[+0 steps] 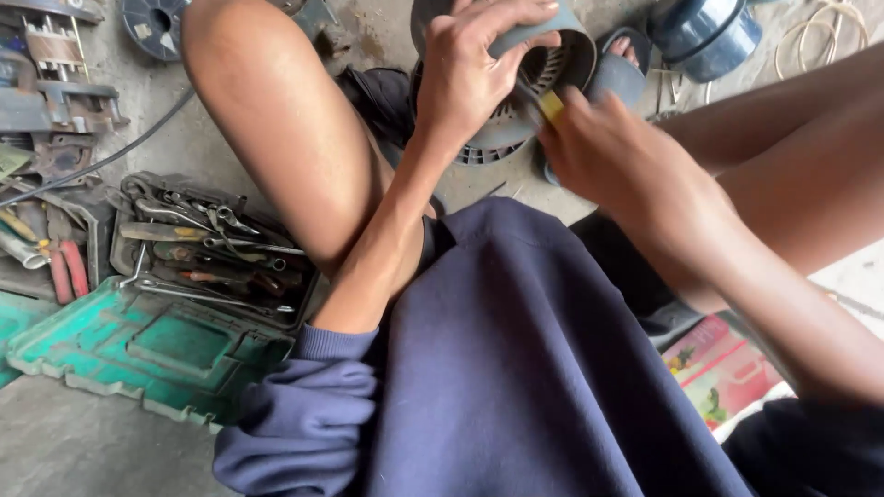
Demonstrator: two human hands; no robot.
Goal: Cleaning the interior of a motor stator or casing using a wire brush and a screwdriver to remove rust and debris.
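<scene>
My left hand [474, 69] grips the rim of a grey round motor housing [566, 51] with a slotted vent cover, held on the floor between my knees. Just right of it, my right hand [617, 156] holds a tool with a yellow handle [551, 106], its tip pressed into the housing's open side. The tool's working end is hidden inside the housing. My dark blue sweater fills the lower middle of the view.
A tray of wrenches, pliers and screwdrivers [207, 244] lies at left beside a green plastic toolbox lid [138, 345]. Metal parts [55, 83] sit at upper left, a blue-grey motor part [709, 32] at upper right, a colourful packet [727, 373] at lower right.
</scene>
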